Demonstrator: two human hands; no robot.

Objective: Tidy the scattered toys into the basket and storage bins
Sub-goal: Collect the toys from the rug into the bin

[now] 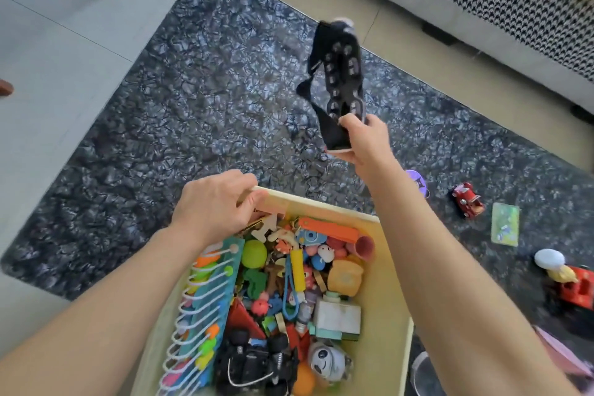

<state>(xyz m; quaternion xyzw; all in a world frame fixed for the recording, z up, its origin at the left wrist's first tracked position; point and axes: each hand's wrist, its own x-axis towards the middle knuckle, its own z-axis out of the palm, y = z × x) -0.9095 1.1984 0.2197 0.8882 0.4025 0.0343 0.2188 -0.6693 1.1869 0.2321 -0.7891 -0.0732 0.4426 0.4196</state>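
We are steadying bin (395, 270) rim, left hand (215, 206) curled over it; right hand (366, 141) pinching black toy (340, 80), frame centre, ready for binning.

2 hands (213, 202), 1 storage bin (387, 325), 1 rug (180, 100).

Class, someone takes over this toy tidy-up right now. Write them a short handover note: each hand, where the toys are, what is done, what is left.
Left hand: grips the far rim of the cream toy bin.
Right hand: holds the black toy by one end in the air above the dark rug, beyond the bin.
Done: the bin already holds many toys, among them a bead frame and a panda figure.
Left: drop the black toy in, then collect from the rug on the right the small red car, green card, purple piece and red vehicle with figure.
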